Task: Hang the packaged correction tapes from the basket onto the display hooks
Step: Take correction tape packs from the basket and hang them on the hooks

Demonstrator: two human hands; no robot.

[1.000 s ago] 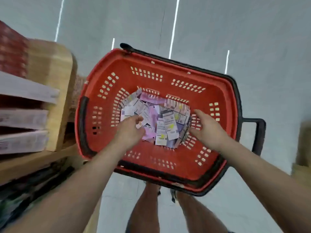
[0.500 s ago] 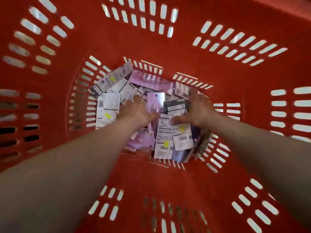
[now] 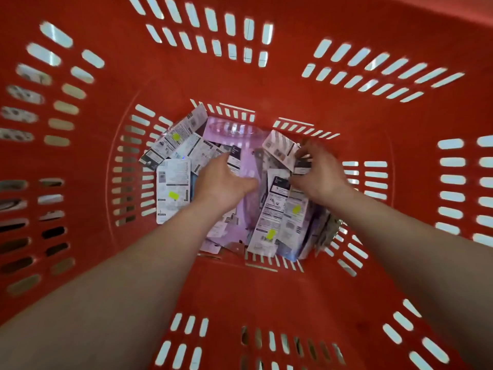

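Red basket (image 3: 266,84) holds piled packaged correction tapes (image 3: 173,188). Left hand (image 3: 224,182) rests on them, fingers released. Right hand (image 3: 317,174) grasps a white pack (image 3: 280,149) at the far right.

You seem to be in a shop: you are looking down into a red slotted shopping basket (image 3: 240,84) heaped with carded retail packages (image 3: 173,180), each printed with barcodes (image 3: 265,238) and tagged with small yellow stickers (image 3: 173,194).

A pale, whitish floor (image 3: 450,144) is showing through the slots in the far and right walls of the basket (image 3: 266,84). Through the left-wall slots, blurred mottled shapes (image 3: 18,114) are showing higher up and dark patches (image 3: 54,232) lower down, too smeared to identify.
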